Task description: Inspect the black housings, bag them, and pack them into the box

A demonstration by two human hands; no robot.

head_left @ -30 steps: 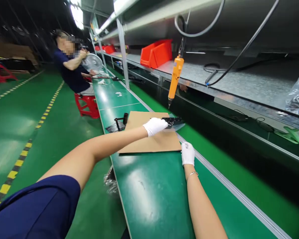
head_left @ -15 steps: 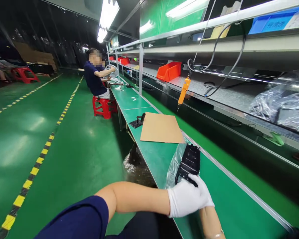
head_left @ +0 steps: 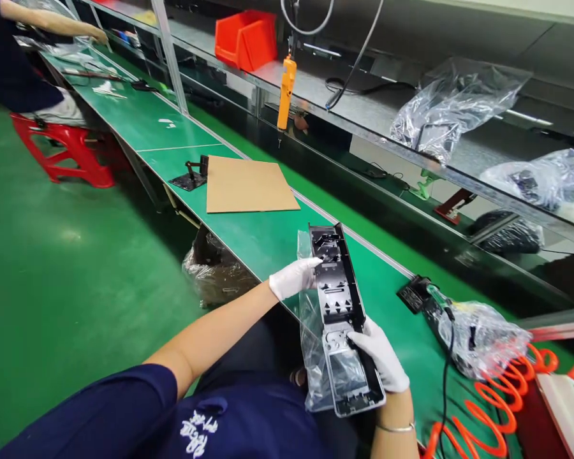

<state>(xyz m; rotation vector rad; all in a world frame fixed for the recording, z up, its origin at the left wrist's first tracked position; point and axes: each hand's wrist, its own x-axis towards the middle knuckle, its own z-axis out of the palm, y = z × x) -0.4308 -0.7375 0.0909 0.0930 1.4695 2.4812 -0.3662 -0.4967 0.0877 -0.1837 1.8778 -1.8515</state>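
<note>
A long, narrow black housing [head_left: 337, 287] with a silver edge is held at a tilt over the front of the bench. Its inner side, with clips and slots, faces up, and a clear window sits at the near end. My left hand [head_left: 294, 278], in a white glove, grips its left edge near the far end. My right hand [head_left: 381, 357], also gloved, clasps the right edge near the window, thumb on the inner face. Against the housing's left side hangs a clear plastic bag [head_left: 310, 344]; whether a hand also pinches it I cannot tell.
Farther along the green bench lie a cardboard sheet [head_left: 249, 185] and a black bracket [head_left: 191, 175]. An orange electric screwdriver [head_left: 286, 95] hangs above. At right are a bagged part [head_left: 478, 335] and a coiled orange hose [head_left: 497, 395]. A co-worker [head_left: 19, 64] sits at far left.
The view has swung right and down. My hands have moved apart from being close together at the near end, and now hold the housing from both sides, nearer my body.
</note>
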